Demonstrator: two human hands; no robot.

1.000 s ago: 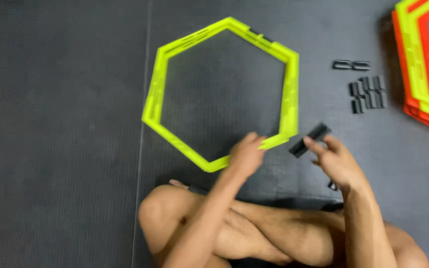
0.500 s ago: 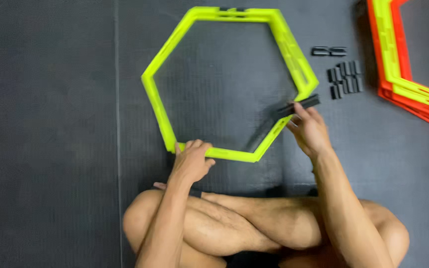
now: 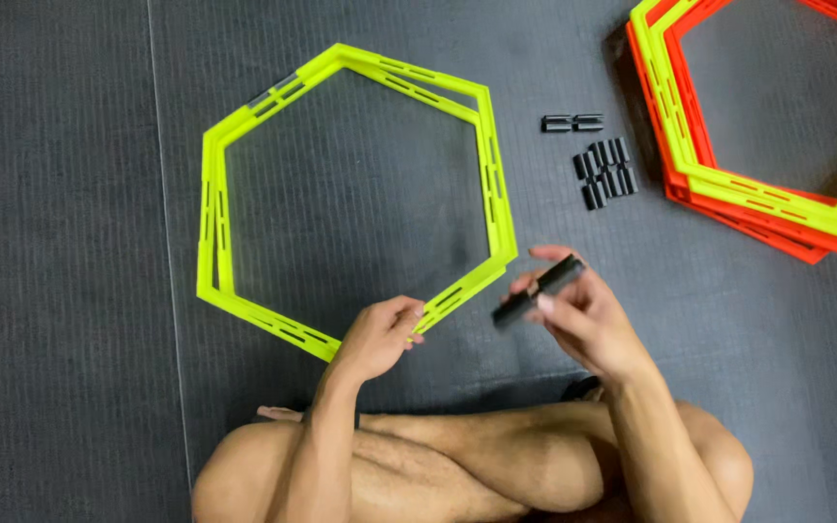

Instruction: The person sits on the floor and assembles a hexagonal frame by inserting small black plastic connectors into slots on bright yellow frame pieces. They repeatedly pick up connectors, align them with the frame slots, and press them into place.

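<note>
A neon yellow hexagon ring (image 3: 213, 213), seemingly two stacked, lies flat on the dark mat in front of my crossed legs. My left hand (image 3: 377, 336) grips its near corner. My right hand (image 3: 573, 308) holds a long black clip (image 3: 538, 289) just to the right of the ring's lower right side, a little apart from it. A black clip (image 3: 273, 94) sits on the ring's upper left side.
A pile of several small black clips (image 3: 605, 171) and a pair of joined ones (image 3: 572, 123) lie to the right of the ring. A stack of orange and yellow hexagon rings (image 3: 728, 199) fills the top right corner. A seam (image 3: 169, 291) runs down the mat at left.
The yellow ring has turned in my left hand; its black-clipped side went from the top to the upper left. My right hand drew the black clip away from the ring's edge.
</note>
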